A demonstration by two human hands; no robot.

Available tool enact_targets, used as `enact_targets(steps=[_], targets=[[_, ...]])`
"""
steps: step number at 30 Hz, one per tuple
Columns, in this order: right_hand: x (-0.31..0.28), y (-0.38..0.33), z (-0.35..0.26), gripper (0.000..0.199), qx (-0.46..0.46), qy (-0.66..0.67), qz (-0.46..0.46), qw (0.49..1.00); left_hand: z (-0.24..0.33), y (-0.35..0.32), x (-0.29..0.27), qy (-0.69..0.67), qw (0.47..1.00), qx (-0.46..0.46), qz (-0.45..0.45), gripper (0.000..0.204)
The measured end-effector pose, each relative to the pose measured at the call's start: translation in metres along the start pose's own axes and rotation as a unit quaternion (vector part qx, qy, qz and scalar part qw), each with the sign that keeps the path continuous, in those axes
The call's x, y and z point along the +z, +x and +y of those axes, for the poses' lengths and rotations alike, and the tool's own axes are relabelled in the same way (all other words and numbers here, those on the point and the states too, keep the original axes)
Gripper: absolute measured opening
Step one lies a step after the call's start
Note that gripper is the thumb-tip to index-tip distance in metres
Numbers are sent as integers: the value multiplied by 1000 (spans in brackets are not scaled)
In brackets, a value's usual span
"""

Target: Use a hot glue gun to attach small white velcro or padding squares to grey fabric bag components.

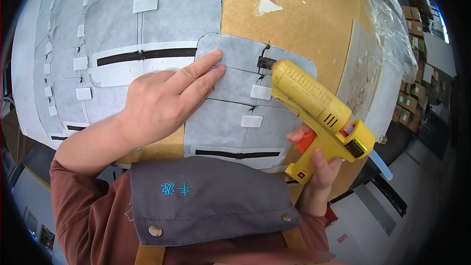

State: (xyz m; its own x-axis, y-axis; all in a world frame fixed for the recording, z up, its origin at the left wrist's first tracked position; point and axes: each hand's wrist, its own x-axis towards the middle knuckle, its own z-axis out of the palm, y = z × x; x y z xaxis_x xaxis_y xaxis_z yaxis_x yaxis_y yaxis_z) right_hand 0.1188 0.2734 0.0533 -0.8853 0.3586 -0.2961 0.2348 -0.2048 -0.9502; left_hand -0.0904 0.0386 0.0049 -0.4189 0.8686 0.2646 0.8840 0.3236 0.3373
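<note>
My right hand (321, 169) grips a yellow hot glue gun (314, 99), a finger by its orange trigger. The gun's nozzle end meets a small black rectangular piece (265, 62) where thin wires cross a light grey fabric panel (235, 81). My left hand (164, 93) lies flat, its fingers stretched toward that piece and resting on the panel's left part. White tabs (261, 92) cover the wires below the piece. Along the panel's near end runs a black strip on a white band (238, 154). The nozzle tip itself is hard to make out.
More grey panels (181, 14) with wires and white tabs spread across the left of the brown tabletop (299, 24). A white scrap (269, 6) lies at the far side. Clear plastic film (387, 24) hangs at the right edge. Cardboard boxes (407, 100) are stacked beyond.
</note>
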Motion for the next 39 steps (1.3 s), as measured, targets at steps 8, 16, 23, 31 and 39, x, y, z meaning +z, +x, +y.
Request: enact_targets(steps=[8,16,23,31,39], targets=[[-4,-2,3,58,-5,5,5,1000,0,0,1,-2,1000,2,-1,40],[-6,-8,5,55,-14,11,31,999,0,0,1,4,1000,3,3,41],[1,-10,4,52,-12,-10,88,996,1,1,0,3,1000,1,-1,42],[-5,-5,5,57,4,33,14,999,1,2,-1,-2,1000,2,-1,41],[-5,-3,6,57,8,32,0,999,1,1,0,0,1000,0,-3,40]])
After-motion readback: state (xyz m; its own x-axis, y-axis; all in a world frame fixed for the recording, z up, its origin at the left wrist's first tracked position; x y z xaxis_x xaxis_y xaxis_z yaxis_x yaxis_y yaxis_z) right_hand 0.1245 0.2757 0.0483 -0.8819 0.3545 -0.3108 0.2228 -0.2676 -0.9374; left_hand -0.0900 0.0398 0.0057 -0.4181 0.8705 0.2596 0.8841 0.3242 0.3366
